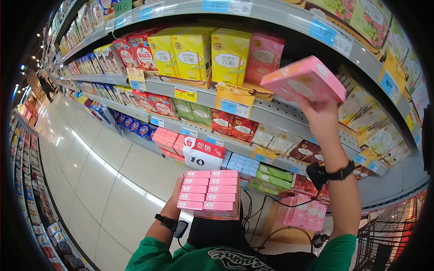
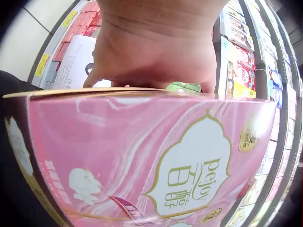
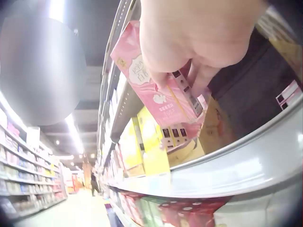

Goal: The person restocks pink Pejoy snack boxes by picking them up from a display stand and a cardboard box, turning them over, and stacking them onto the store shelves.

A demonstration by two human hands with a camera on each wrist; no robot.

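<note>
My left hand (image 1: 177,189) grips the left side of a pink carton (image 2: 118,142) of Pejoy boxes. Pink box ends (image 1: 220,188) stack in two columns inside it, close in front of my body. Part of the left fingers is hidden behind the carton in the left wrist view. Raised at the shelf, my right hand (image 1: 320,116) holds a pink Pejoy box (image 1: 305,81) by one end, tilted, between thumb and fingers. Behind that box, more pink boxes (image 3: 176,136) stand on the shelf in an open tray, beside yellow Pejoy boxes (image 1: 228,56).
A shelf edge (image 1: 289,108) with price tags runs under the raised box; another shelf edge (image 1: 298,22) lies above. A sale sign (image 1: 203,152) stands just beyond the carton. Black cables (image 1: 266,198) hang near my body. A shopping cart (image 1: 389,230) is at lower right.
</note>
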